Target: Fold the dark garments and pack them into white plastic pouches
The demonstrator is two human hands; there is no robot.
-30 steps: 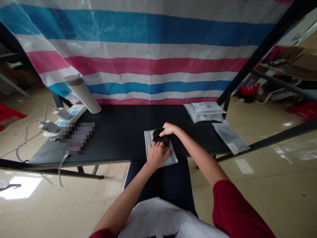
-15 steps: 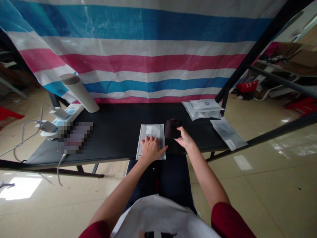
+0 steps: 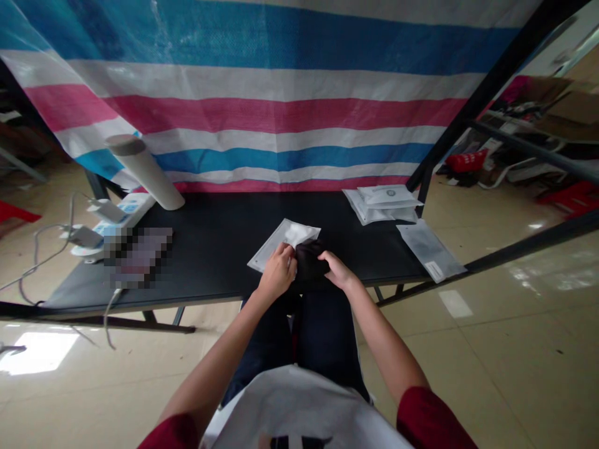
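A frosted plastic pouch point(image 3: 276, 243) lies turned at a slant near the table's front edge, a whiter patch at its far right end. My left hand point(image 3: 279, 269) is closed at the pouch's right edge, fingers curled against it and hiding the grip. Pressed close to that edge is a dark brown folded cloth item point(image 3: 309, 259); its exact kind does not show. My right hand point(image 3: 336, 269) pinches the cloth from the right, thumb and fingers together. Whether the cloth reaches inside the pouch I cannot tell.
Several filled white pouches point(image 3: 384, 202) are stacked at the back right of the black table point(image 3: 219, 231), with a flat pouch point(image 3: 430, 249) at its right edge. To the left are a tumbler point(image 3: 147, 174), a power strip point(image 3: 135, 209) and a blurred phone point(image 3: 143, 255) on a cable.
My left hand went from lying spread on the pouch to gripping its right edge. The pouch has turned clockwise. My right hand brought the dark cloth left and nearer, against the pouch.
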